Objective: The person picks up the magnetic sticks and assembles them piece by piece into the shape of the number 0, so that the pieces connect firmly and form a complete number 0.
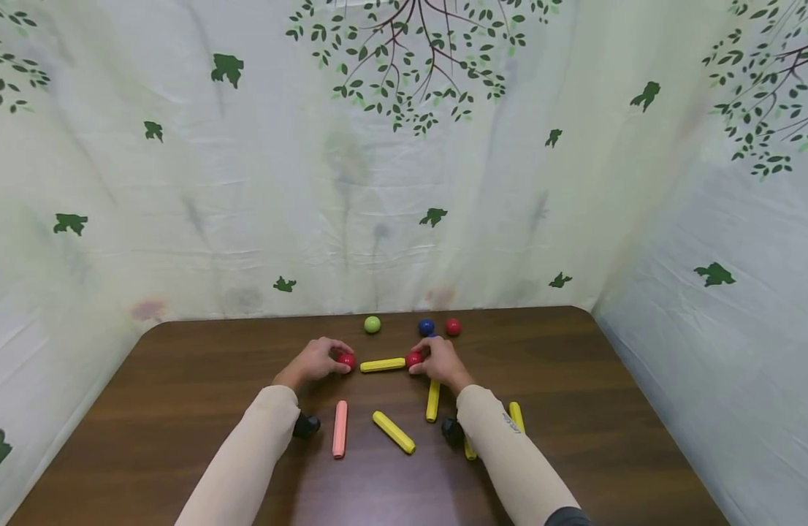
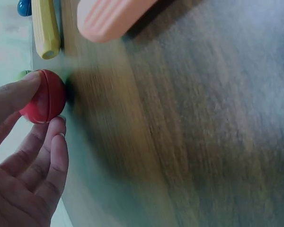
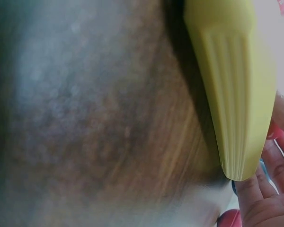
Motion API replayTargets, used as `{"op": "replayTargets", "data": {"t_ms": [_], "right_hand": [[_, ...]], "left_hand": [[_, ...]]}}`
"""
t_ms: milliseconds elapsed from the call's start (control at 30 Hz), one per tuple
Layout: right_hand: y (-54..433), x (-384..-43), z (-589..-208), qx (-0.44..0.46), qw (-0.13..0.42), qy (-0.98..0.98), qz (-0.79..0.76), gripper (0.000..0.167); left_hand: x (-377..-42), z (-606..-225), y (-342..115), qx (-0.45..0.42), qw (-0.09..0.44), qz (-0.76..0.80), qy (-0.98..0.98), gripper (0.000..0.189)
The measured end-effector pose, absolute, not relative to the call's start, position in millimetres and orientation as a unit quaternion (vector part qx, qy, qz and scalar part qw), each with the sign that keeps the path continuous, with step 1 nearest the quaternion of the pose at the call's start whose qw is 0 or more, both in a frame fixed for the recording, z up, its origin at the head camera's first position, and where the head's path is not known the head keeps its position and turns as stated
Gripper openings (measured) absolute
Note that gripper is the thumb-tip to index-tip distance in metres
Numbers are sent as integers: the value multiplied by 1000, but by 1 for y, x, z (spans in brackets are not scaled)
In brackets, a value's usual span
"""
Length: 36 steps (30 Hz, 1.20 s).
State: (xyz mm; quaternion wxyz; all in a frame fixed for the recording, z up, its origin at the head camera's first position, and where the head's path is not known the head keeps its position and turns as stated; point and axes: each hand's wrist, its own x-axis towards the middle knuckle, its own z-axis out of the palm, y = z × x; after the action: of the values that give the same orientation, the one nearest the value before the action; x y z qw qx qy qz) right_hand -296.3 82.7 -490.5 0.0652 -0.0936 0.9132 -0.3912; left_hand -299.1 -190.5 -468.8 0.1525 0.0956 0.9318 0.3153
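While the left hand pinches one red ball at nine o'clock of the yellow stick and the right hand pinches another red ball at three, both look to me light, stiff and slippery, best held across their widest sides.

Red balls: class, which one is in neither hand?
The red ball near the far edge of the table, right of a blue ball; the left hand grips another red ball, the right hand a third red ball.
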Motion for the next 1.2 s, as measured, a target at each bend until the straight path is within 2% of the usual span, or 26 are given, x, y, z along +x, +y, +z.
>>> {"op": "replayTargets", "data": {"t_ms": [300, 1200], "right_hand": [[81, -297, -489, -92, 66, 911, -396, 33], [83, -296, -491, -89, 68, 908, -404, 33]], "left_hand": [[-298, -465, -186, 108, 168, 312, 929, 32], [-296, -472, -182, 85, 157, 329, 927, 34]]}}
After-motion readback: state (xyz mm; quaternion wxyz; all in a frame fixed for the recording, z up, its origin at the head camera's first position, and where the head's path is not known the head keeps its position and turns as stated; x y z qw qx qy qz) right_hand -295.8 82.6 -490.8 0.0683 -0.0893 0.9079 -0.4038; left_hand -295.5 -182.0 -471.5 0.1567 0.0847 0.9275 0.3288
